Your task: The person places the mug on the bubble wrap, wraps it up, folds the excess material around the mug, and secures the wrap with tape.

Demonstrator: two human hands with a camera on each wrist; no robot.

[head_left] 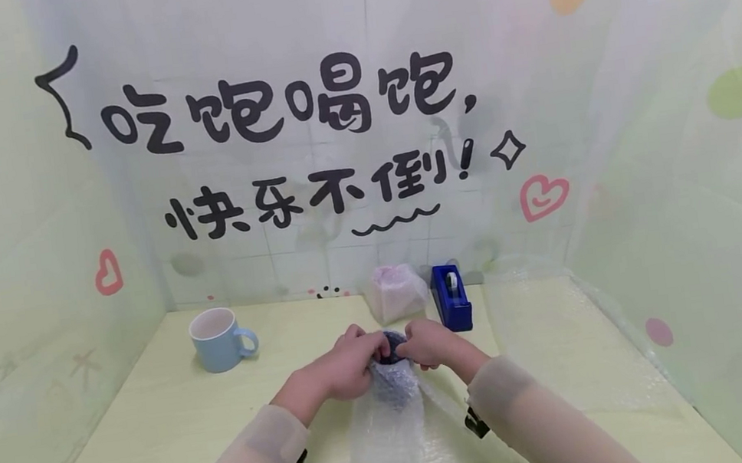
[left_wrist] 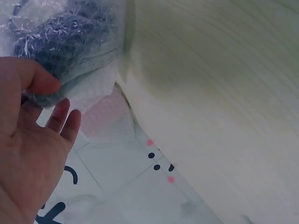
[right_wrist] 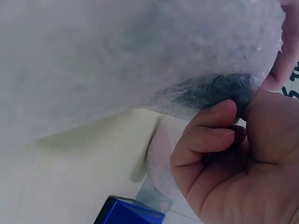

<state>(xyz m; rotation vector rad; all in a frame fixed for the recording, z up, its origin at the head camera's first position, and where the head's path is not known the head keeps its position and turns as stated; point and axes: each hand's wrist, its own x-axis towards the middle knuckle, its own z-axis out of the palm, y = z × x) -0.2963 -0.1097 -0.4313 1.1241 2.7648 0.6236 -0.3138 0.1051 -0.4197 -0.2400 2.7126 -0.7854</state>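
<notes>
A dark blue, round-mouthed, cup-like thing (head_left: 394, 341) stands wrapped in clear bubble wrap (head_left: 389, 434), whose long strip runs over the table toward me. My left hand (head_left: 351, 363) holds the wrapped rim from the left; in the left wrist view its thumb and fingers (left_wrist: 55, 116) pinch the edge, with the wrap's bubbles over the dark surface. On the opposite side, my right hand (head_left: 432, 344) pinches the wrap at the rim with curled fingers (right_wrist: 205, 140). Much of the dark thing is hidden by wrap and hands.
Behind the hands sits a pinkish wrapped bundle (head_left: 398, 292), beside a blue tape dispenser (head_left: 452, 299). A light blue mug (head_left: 215, 342) stands at the back left. Another sheet of bubble wrap (head_left: 565, 339) lies flat on the right. Printed walls enclose the pale table (head_left: 159, 427).
</notes>
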